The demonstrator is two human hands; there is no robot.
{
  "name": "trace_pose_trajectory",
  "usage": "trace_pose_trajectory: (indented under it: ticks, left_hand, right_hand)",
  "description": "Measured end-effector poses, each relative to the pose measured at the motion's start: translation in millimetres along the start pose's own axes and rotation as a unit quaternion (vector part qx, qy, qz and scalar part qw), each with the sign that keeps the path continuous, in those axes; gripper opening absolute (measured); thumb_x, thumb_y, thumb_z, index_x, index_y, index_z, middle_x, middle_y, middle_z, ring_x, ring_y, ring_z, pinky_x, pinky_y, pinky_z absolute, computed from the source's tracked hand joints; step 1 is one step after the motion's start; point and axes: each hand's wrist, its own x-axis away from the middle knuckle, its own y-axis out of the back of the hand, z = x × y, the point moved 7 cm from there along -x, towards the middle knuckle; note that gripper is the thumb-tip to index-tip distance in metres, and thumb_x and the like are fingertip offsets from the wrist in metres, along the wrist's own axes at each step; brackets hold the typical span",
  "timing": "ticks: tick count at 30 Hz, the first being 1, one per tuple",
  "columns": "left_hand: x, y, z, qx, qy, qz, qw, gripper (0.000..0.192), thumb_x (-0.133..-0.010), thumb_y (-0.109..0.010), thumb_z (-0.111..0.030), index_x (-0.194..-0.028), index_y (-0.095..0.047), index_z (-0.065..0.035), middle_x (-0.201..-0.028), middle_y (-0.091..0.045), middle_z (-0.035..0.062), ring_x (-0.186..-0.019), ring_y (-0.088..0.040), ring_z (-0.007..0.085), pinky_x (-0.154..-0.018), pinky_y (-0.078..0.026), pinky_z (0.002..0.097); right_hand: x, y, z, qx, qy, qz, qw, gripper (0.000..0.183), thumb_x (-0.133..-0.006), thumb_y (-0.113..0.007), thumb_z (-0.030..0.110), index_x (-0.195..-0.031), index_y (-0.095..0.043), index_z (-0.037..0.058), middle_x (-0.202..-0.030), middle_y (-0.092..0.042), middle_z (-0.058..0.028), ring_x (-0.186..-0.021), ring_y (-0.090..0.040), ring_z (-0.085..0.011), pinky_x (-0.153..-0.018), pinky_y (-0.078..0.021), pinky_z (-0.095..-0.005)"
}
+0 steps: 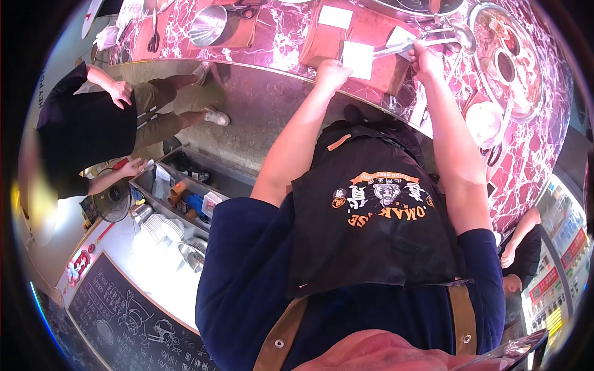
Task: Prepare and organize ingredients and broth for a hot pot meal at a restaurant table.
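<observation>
My left hand [333, 76] is at the table's edge, its fingers closed at the left side of a white square sheet [358, 60]. The sheet lies over brown cutting boards or mats [390, 76]. My right hand [426, 60] grips a long metal utensil [394, 50], which looks like tongs, pointing left toward the sheet. Just beyond the right hand rests a metal ladle [464, 39]. To its right stands a wide round pan [506, 65] holding food and two dark cylindrical parts. A second white sheet [335, 17] lies farther back.
The table [283, 46] has a red marbled top. A steel bowl [209, 25] and black-handled scissors [153, 41] are at left; a white bowl [483, 119] is at right. Another person [93, 120] stands left, beside a cart [181, 185]. A further person [522, 246] is at right.
</observation>
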Motion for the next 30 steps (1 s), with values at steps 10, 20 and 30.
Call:
trace_pose_trajectory:
  ticks: [10, 20, 30]
  left_hand:
    - [50, 22, 15, -0.013, -0.129, -0.180, 0.975, 0.029, -0.085, -0.068, -0.014, -0.106, -0.053, -0.0014, -0.069, -0.060, 0.0042, -0.056, -0.056, 0.0103, -0.053, -0.045, 0.0265]
    - [137, 38, 72, 0.082, -0.080, -0.155, 0.981, 0.021, -0.096, -0.049, -0.013, -0.112, -0.057, -0.0012, -0.071, -0.062, 0.0032, -0.054, -0.049, 0.0071, -0.052, -0.041, 0.0240]
    - [152, 20, 85, 0.057, -0.117, -0.122, 0.984, 0.020, -0.095, -0.053, -0.010, -0.112, -0.059, -0.0024, -0.081, -0.067, 0.0039, -0.066, -0.057, 0.0070, -0.062, -0.048, 0.0232]
  right_hand:
    - [11, 8, -1, 0.075, 0.021, -0.005, 0.997, 0.019, -0.091, -0.067, 0.024, -0.092, -0.060, 0.0066, -0.072, -0.064, -0.0007, -0.054, -0.052, -0.0052, -0.045, -0.0391, -0.0177]
    - [174, 260, 28, 0.102, 0.264, -0.205, 0.937, 0.021, -0.092, -0.066, 0.025, -0.098, -0.068, 0.0047, -0.078, -0.064, -0.0017, -0.068, -0.058, -0.0098, -0.059, -0.0463, -0.0242]
    - [134, 359, -43, 0.492, 0.211, -0.297, 0.790, 0.033, -0.089, -0.063, 0.038, -0.107, -0.070, 0.0114, -0.101, -0.072, -0.0081, -0.091, -0.068, -0.0259, -0.085, -0.0508, -0.0379]
